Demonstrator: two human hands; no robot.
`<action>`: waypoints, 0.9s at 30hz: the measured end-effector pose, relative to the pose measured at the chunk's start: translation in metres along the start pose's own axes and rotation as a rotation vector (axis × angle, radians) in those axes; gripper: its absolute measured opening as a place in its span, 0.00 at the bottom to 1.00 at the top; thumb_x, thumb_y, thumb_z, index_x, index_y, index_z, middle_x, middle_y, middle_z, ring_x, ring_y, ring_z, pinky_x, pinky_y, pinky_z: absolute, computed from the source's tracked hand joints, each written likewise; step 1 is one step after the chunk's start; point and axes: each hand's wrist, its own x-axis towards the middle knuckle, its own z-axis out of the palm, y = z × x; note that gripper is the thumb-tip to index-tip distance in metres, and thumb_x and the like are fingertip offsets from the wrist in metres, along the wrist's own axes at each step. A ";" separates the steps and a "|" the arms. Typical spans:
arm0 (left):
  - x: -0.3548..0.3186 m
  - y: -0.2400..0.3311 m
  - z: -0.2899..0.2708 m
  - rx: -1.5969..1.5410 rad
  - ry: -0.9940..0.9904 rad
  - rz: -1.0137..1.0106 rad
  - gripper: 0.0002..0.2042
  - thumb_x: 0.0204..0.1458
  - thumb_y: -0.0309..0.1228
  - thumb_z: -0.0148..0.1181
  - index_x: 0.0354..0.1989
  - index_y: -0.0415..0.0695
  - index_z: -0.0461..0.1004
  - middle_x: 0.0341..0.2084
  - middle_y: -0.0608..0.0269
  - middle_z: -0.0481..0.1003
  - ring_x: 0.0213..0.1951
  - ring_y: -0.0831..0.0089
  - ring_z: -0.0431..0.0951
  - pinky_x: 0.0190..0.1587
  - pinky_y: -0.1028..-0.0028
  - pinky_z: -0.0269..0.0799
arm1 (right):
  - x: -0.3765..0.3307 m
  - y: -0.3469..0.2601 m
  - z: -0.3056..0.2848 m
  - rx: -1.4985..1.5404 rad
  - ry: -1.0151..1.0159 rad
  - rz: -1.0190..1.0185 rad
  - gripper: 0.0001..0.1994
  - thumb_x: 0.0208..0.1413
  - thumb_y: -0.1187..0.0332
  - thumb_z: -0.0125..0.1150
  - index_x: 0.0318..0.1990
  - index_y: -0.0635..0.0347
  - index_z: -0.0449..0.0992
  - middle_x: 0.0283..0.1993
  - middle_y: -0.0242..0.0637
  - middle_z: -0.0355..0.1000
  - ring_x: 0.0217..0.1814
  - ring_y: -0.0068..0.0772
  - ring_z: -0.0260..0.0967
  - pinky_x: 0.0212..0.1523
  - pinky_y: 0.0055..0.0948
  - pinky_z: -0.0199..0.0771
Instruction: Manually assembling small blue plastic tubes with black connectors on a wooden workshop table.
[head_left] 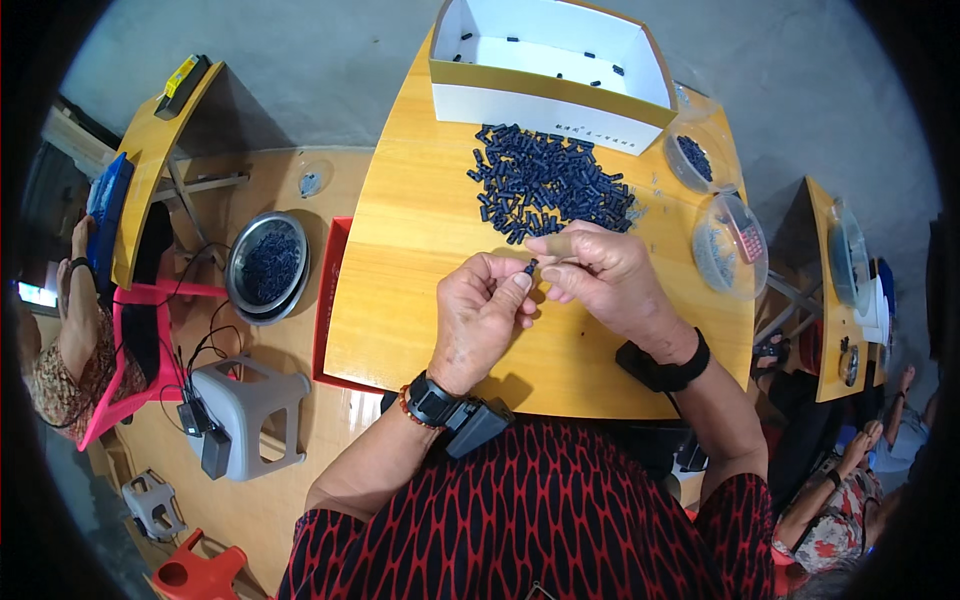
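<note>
Both hands meet above the middle of the wooden surface [420, 250], working on one small dark piece [531, 266] held between them. The left hand [480, 315] pinches it from below with thumb and forefinger, the other fingers curled in toward the palm. The right hand [600, 275] closes on it from the right, fingertips pressed together around its upper end; whether a second part sits under those fingers cannot be told.

To do this step well, the person likely needs to keep the piece square between the two pinches, hold it steady with the left hand and let the right do the fine fitting, with light pressure so that it does not slip or drop into the heap.

The left wrist is bent slightly back and the forearm rises from the lower edge. The right forearm comes in from the lower right, its wrist turned inward. Each wrist wears a black band.

Just beyond the hands lies a pile of dark pieces [550, 185], and behind that a white box [540, 105] with a few pieces in it.
</note>
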 end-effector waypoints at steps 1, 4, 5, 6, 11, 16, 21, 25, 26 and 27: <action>0.000 0.001 0.000 -0.037 0.008 -0.018 0.04 0.60 0.22 0.55 0.39 0.34 0.72 0.28 0.61 0.76 0.26 0.79 0.75 0.27 0.79 0.73 | -0.001 0.003 -0.002 -0.033 0.008 -0.035 0.06 0.52 0.80 0.59 0.37 0.72 0.77 0.29 0.36 0.68 0.26 0.21 0.70 0.28 0.22 0.72; 0.001 0.002 -0.004 -0.109 0.003 -0.049 0.04 0.59 0.22 0.56 0.39 0.34 0.73 0.28 0.61 0.76 0.27 0.78 0.76 0.29 0.78 0.74 | -0.003 -0.008 -0.005 -0.219 -0.006 -0.140 0.09 0.50 0.79 0.62 0.40 0.71 0.77 0.31 0.39 0.68 0.27 0.26 0.71 0.29 0.25 0.73; 0.002 0.001 -0.005 -0.148 -0.011 -0.068 0.03 0.59 0.22 0.56 0.39 0.36 0.73 0.30 0.62 0.76 0.29 0.77 0.76 0.32 0.77 0.75 | -0.004 -0.013 -0.005 -0.373 -0.027 -0.204 0.11 0.49 0.78 0.64 0.42 0.71 0.76 0.31 0.41 0.69 0.27 0.30 0.71 0.29 0.28 0.74; 0.002 0.001 -0.004 -0.147 -0.013 -0.068 0.03 0.59 0.22 0.56 0.39 0.36 0.73 0.30 0.62 0.76 0.29 0.77 0.76 0.32 0.77 0.75 | -0.005 -0.015 -0.003 -0.373 -0.025 -0.205 0.11 0.49 0.78 0.64 0.42 0.71 0.76 0.31 0.41 0.69 0.27 0.30 0.71 0.29 0.28 0.74; 0.001 0.005 -0.008 -0.303 -0.068 -0.126 0.05 0.58 0.23 0.57 0.40 0.34 0.74 0.31 0.63 0.77 0.32 0.79 0.75 0.37 0.79 0.73 | -0.006 -0.011 0.007 -0.514 -0.064 -0.300 0.12 0.46 0.73 0.69 0.36 0.67 0.73 0.31 0.45 0.66 0.30 0.49 0.70 0.30 0.39 0.72; 0.002 0.005 -0.008 -0.268 -0.073 -0.140 0.05 0.58 0.22 0.57 0.39 0.34 0.75 0.31 0.63 0.78 0.32 0.80 0.75 0.37 0.78 0.73 | -0.007 -0.008 0.007 -0.542 -0.047 -0.314 0.11 0.46 0.74 0.69 0.32 0.67 0.71 0.30 0.44 0.66 0.30 0.49 0.70 0.30 0.40 0.71; 0.001 0.002 -0.011 -0.225 -0.106 -0.106 0.04 0.58 0.22 0.57 0.38 0.35 0.76 0.30 0.64 0.78 0.31 0.80 0.75 0.38 0.78 0.73 | -0.009 -0.006 0.008 -0.418 -0.030 -0.266 0.12 0.45 0.77 0.67 0.37 0.70 0.73 0.32 0.44 0.68 0.28 0.42 0.71 0.28 0.34 0.72; 0.002 0.002 -0.012 -0.239 -0.134 -0.140 0.03 0.58 0.21 0.56 0.38 0.37 0.75 0.32 0.62 0.77 0.34 0.76 0.77 0.42 0.74 0.76 | -0.009 -0.010 0.004 -0.289 -0.008 -0.149 0.10 0.48 0.78 0.66 0.39 0.70 0.74 0.35 0.41 0.72 0.28 0.29 0.74 0.28 0.27 0.73; 0.002 0.002 -0.011 -0.242 -0.138 -0.139 0.03 0.58 0.21 0.56 0.37 0.37 0.74 0.32 0.62 0.76 0.33 0.76 0.77 0.42 0.74 0.76 | -0.009 -0.004 0.003 -0.172 0.023 -0.117 0.08 0.50 0.78 0.65 0.38 0.70 0.75 0.35 0.40 0.73 0.29 0.24 0.74 0.28 0.25 0.73; 0.002 0.001 -0.010 -0.243 -0.138 -0.140 0.03 0.58 0.21 0.56 0.37 0.37 0.74 0.32 0.62 0.76 0.33 0.76 0.77 0.42 0.74 0.76 | -0.009 0.000 0.002 -0.054 0.055 -0.085 0.06 0.52 0.78 0.63 0.37 0.70 0.75 0.35 0.38 0.74 0.29 0.20 0.74 0.29 0.23 0.74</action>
